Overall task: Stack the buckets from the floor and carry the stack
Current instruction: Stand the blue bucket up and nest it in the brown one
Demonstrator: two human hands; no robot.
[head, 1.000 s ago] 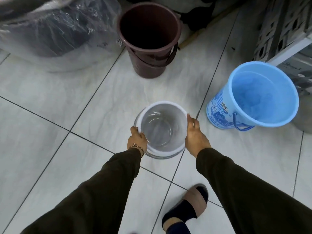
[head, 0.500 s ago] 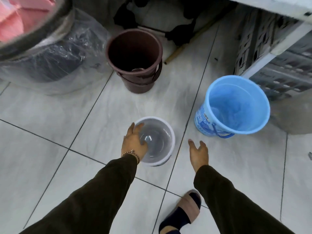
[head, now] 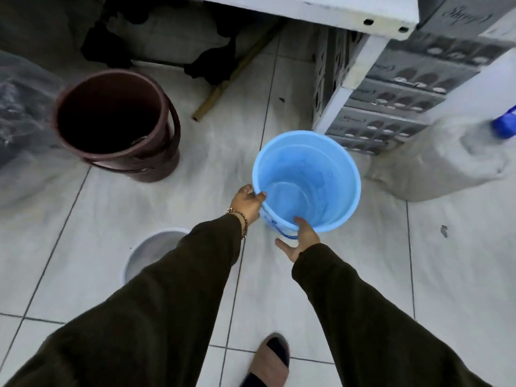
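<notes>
Light blue round plastic bucket [head: 306,180] looks empty, stiff and light; left hand [head: 247,203] grips its near-left rim, right hand [head: 300,241] is open at its near rim, holding nothing.

Open tiled floor [head: 83,208] left of the blue bucket [head: 329,202], between it and the brown bucket [head: 117,127] far left. Crowded on the far right by stacked crates [head: 391,107] and a pale sack [head: 441,163]. White bucket [head: 150,250] near left, half under a sleeve. Bare tiles near right.
</notes>
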